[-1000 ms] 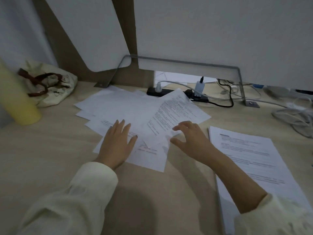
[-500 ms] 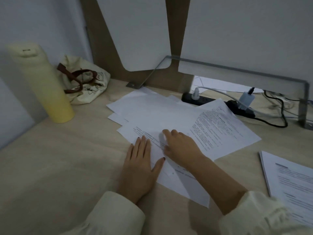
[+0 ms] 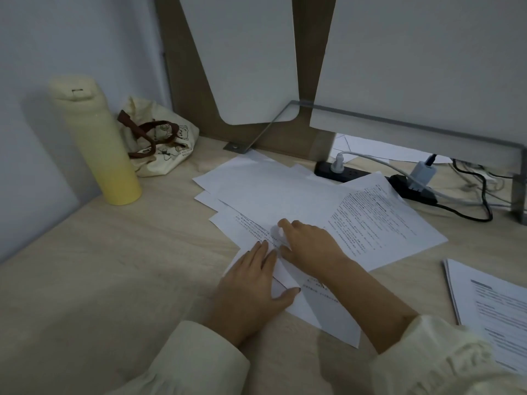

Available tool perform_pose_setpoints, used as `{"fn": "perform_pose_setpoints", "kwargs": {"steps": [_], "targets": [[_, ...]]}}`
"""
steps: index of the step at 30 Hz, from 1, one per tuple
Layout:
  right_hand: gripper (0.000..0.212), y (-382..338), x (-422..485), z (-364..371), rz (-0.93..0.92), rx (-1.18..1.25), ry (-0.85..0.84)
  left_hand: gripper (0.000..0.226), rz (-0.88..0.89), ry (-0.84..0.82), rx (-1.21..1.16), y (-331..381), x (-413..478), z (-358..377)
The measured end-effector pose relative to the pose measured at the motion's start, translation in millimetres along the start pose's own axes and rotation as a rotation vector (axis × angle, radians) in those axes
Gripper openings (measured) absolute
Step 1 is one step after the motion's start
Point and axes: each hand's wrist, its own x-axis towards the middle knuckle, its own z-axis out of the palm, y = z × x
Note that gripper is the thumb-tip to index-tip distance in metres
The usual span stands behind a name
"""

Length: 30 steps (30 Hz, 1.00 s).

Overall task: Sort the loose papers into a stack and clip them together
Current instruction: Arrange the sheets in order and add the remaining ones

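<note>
Head view. Loose papers [image 3: 285, 195] lie fanned and overlapping on the desk [image 3: 114, 266], mid-frame, not squared up. The top printed sheet [image 3: 385, 223] is angled to the right. Left hand [image 3: 253, 286] rests flat, palm down, fingers together and thumb spread, pressing the near sheets; it grasps nothing. Right hand [image 3: 310, 246] sits just beside it on the papers with fingers curled at a lifted sheet edge; cannot tell whether the edge is pinched. A separate stack [image 3: 496, 312] lies at right, well apart from the fan. Yellow bottle [image 3: 97, 143] stands upright at left, with a cloth bag [image 3: 159, 143] behind it. Power strip [image 3: 342, 172] with plugged chargers lies behind the papers. No clip visible.
</note>
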Motion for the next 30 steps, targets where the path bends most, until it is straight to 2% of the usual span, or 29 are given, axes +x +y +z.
{"fn": "perform_pose_setpoints", "kwargs": {"steps": [5, 11, 14, 18, 20, 22, 24, 27, 30], "targets": [[0.036, -10.0, 1.2, 1.3, 0.014, -0.104, 0.008, 0.054, 0.049, 0.064, -0.007, 9.9, 5.0, -13.2], [0.029, -5.7, -3.8, -1.6, 0.018, -0.111, 0.052, 0.08, 0.047, -0.144, 0.044, 3.9, 6.6, -26.8], [0.014, 0.2, -10.2, -28.0, 0.147, 0.106, 0.232, 0.079, 0.042, -0.205, 0.045, 6.0, 8.0, -29.9], [0.015, 28.6, -34.4, -77.9, 0.438, 0.759, 0.631, 0.071, 0.027, -0.21, 0.054, 14.2, 10.6, -28.7], [0.011, 52.8, -51.4, -86.9, 0.549, 1.02, 0.731, 0.063, 0.031, -0.17, 0.081, 15.6, 11.6, -25.8], [0.018, 74.6, -69.2, -84.1, 0.67, 1.234, 0.739, 0.05, 0.061, -0.092, 0.11, 17.3, 11.6, -25.2], [0.028, 92.0, -88.1, -73.0, 0.806, 1.334, 0.705, 0.037, 0.084, -0.027, 0.147, 18.2, 13.1, -24.0], [0.034, 110.0, -113.7, -51.4, 0.984, 1.311, 0.639, 0.026, 0.094, 0.014, 0.2, 14.7, 16.8, -19.7], [0.039, 114.8, -133.3, -38.9, 1.069, 1.272, 0.5, 0.007, 0.167, 0.129, 0.217, 7.4, 13.6, -20.1]]}}
